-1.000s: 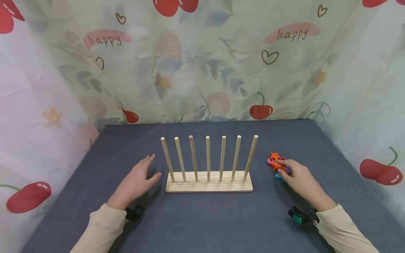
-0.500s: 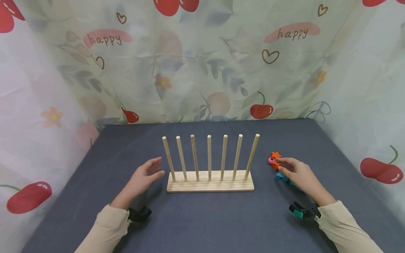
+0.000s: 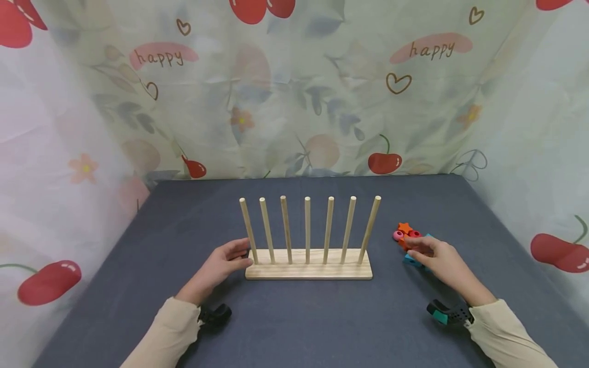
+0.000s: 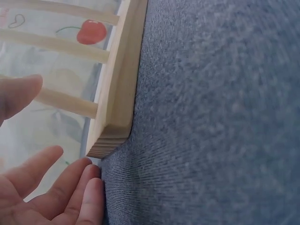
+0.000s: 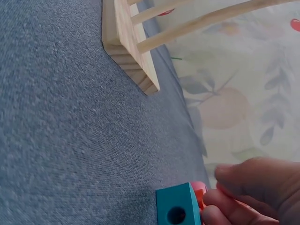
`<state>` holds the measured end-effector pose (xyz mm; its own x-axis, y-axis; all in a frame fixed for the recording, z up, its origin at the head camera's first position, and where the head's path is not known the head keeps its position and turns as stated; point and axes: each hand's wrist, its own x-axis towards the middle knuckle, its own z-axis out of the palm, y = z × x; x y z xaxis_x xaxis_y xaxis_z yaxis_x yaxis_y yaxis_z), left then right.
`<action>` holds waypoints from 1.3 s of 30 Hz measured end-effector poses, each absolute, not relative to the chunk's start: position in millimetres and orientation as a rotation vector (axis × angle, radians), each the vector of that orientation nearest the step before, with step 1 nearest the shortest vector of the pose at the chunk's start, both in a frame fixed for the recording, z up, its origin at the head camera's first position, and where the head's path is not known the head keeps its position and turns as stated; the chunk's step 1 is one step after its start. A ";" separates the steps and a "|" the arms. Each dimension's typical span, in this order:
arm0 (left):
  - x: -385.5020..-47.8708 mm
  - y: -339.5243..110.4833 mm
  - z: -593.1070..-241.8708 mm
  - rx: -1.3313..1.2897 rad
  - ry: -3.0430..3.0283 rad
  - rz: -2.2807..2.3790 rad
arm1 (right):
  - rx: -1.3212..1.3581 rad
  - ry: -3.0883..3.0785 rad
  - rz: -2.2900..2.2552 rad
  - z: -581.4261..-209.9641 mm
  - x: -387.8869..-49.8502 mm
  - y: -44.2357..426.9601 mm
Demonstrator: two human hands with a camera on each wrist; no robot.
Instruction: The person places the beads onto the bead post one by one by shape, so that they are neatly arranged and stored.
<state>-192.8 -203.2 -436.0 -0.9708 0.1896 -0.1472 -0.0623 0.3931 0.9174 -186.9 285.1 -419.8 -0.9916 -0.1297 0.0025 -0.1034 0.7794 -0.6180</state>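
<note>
Above the grey worktop [image 3: 313,319], the left grip [image 3: 222,266] has thumb and fingers apart, the wooden peg rack [image 3: 308,268] just to its right. The right grip [image 3: 439,258] curves over coloured beads [image 3: 405,228], some showing beyond it; whether it pinches one I cannot tell. Beyond both hangs a cherry-print curtain [image 3: 299,102].

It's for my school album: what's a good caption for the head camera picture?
A seven-peg wooden stand, with the left hand at one end and the right hand by some colorful beads.
</note>
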 end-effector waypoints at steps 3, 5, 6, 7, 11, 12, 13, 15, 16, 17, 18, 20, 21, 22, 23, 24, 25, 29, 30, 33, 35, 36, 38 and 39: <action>-195.1 -202.4 -437.3 0.112 2.423 1.585 | -0.202 2.890 -1.029 -421.2 -188.4 287.4; -196.9 -202.9 -438.0 0.109 2.421 1.554 | -0.209 2.868 -1.044 -422.2 -189.3 289.0; -198.4 -203.5 -438.7 0.106 2.418 1.538 | -0.215 2.860 -1.052 -422.6 -189.9 289.7; -200.1 -204.2 -439.5 0.105 2.417 1.518 | -0.225 2.849 -1.065 -423.1 -190.5 290.3; -206.6 -206.8 -442.0 0.116 2.412 1.434 | -0.267 2.812 -1.100 -424.9 -193.3 292.6; -208.0 -207.3 -442.6 0.131 2.412 1.412 | -0.279 2.806 -1.102 -425.3 -194.2 293.0; -209.2 -207.7 -443.0 0.147 2.413 1.391 | -0.289 2.800 -1.103 -425.6 -194.8 293.4; -211.0 -207.9 -443.5 0.184 2.415 1.360 | -0.304 2.798 -1.090 -425.9 -195.5 293.9; -211.4 -207.6 -443.4 0.204 2.419 1.345 | -0.309 2.800 -1.081 -426.0 -195.7 294.1; -211.7 -207.3 -443.3 0.223 2.426 1.326 | -0.312 2.801 -1.069 -425.8 -195.7 294.2; -211.9 -207.0 -443.1 0.233 2.432 1.311 | -0.314 2.806 -1.057 -425.8 -195.6 294.4; -211.5 -205.7 -442.4 0.246 2.444 1.285 | -0.313 2.814 -1.035 -425.5 -195.3 294.8; -211.0 -205.0 -441.9 0.249 2.450 1.272 | -0.315 2.819 -1.025 -425.3 -195.2 295.0; -210.4 -204.4 -441.4 0.260 2.454 1.256 | -0.316 2.826 -1.014 -425.2 -195.2 295.3; -209.9 -203.8 -440.8 0.270 2.455 1.250 | -0.318 2.831 -1.002 -425.0 -195.2 295.5; -209.5 -203.4 -440.2 0.282 2.457 1.243 | -0.322 2.837 -0.994 -424.8 -195.5 295.5; -209.0 -203.0 -439.6 0.292 2.459 1.239 | -0.326 2.840 -0.989 -424.5 -195.8 295.6; -208.4 -202.5 -437.5 0.306 2.478 1.225 | -0.325 2.853 -0.964 -423.2 -197.5 294.4; -208.7 -202.5 -437.3 0.302 2.485 1.217 | -0.327 2.854 -0.960 -423.1 -197.8 293.9; -208.9 -202.0 -437.3 0.274 2.486 1.218 | -0.324 2.860 -0.943 -423.6 -198.1 292.2; -209.0 -202.2 -437.9 0.279 2.490 1.206 | -0.333 2.863 -0.942 -425.1 -198.2 291.8; -209.1 -202.3 -438.6 0.278 2.489 1.203 | -0.338 2.867 -0.942 -426.3 -198.2 291.7; -208.5 -202.6 -439.5 0.279 2.488 1.202 | -0.347 2.872 -0.957 -428.8 -198.1 291.8; -208.2 -202.9 -440.0 0.285 2.488 1.198 | -0.358 2.869 -0.971 -430.5 -197.9 291.9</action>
